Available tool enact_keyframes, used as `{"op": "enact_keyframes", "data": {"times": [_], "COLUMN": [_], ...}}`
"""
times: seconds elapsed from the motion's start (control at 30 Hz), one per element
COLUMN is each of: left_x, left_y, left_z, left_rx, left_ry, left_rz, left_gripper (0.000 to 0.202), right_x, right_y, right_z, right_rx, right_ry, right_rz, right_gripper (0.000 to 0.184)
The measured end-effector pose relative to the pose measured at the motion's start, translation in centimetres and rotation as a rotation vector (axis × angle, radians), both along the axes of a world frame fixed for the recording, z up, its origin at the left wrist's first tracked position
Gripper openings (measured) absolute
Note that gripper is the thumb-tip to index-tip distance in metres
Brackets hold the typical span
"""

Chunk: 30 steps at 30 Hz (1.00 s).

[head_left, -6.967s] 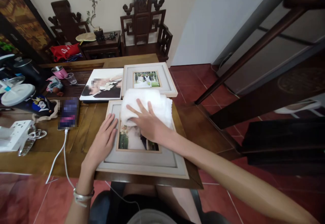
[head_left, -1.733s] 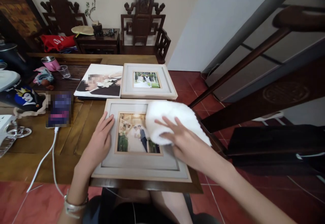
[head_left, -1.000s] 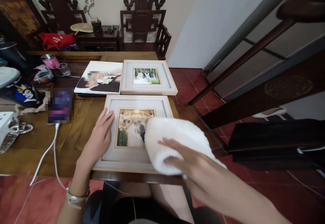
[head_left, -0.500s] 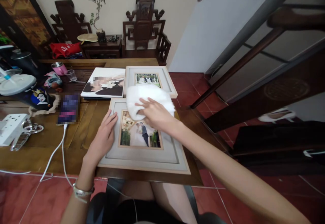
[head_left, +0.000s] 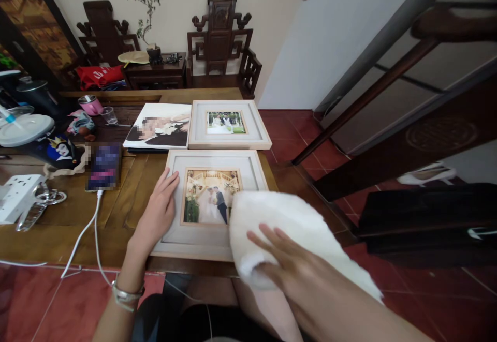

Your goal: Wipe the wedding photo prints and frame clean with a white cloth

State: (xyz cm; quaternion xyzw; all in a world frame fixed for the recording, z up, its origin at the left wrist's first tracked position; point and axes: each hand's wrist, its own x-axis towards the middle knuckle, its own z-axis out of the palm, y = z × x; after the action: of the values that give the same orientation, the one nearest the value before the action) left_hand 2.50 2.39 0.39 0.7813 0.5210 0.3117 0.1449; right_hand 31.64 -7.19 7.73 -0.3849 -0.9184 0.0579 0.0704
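Observation:
A grey-and-wood picture frame [head_left: 176,161] with a wedding photo lies flat near the front edge of the wooden table [head_left: 58,228]. My left hand [head_left: 157,215] rests flat on the frame's left border, fingers stretched out. My right hand [head_left: 289,267] presses a fluffy white cloth [head_left: 279,223] over the frame's near right corner, fingers spread on top of it. The cloth hides that corner and part of the table edge.
Behind lie a second framed photo [head_left: 227,124] and an unframed print [head_left: 159,127]. To the left are a phone [head_left: 104,167] on a white cable [head_left: 87,233], a power strip [head_left: 17,197], a pink cup [head_left: 90,105] and clutter. Carved chairs stand at the back; a stair rail [head_left: 368,93] runs right.
My right hand has swept the cloth from the frame's far edge back to its near right corner, uncovering the photo. My left hand has stayed on the left border.

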Motion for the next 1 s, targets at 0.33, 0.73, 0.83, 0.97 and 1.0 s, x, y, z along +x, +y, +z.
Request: {"op": "enact_keyframes", "data": {"times": [0.33, 0.73, 0.83, 0.97, 1.0], "left_x": [0.1, 0.1, 0.1, 0.1, 0.1], "left_y": [-0.1, 0.0, 0.0, 0.1, 0.2], "left_z": [0.7, 0.6, 0.4, 0.3, 0.4], "left_rx": [-0.042, -0.016, -0.01, -0.004, -0.009], "left_ry": [0.039, 0.011, 0.012, 0.0, -0.002], "left_rz": [-0.01, 0.008, 0.013, 0.001, -0.001], "left_gripper": [0.048, 0.048, 0.048, 0.047, 0.046], "right_x": [-2.1, -4.1, -3.6, -3.0, -3.3], "right_y": [5.4, 8.4, 3.8, 0.2, 0.2], "right_z": [-1.2, -1.7, -0.6, 0.7, 0.8], "right_rx": [0.003, 0.099, -0.033, -0.194, -0.225], "right_ry": [0.116, -0.232, -0.16, 0.02, 0.05], "right_rz": [-0.082, -0.117, -0.041, 0.087, 0.103], "right_gripper": [0.075, 0.045, 0.042, 0.046, 0.05]}}
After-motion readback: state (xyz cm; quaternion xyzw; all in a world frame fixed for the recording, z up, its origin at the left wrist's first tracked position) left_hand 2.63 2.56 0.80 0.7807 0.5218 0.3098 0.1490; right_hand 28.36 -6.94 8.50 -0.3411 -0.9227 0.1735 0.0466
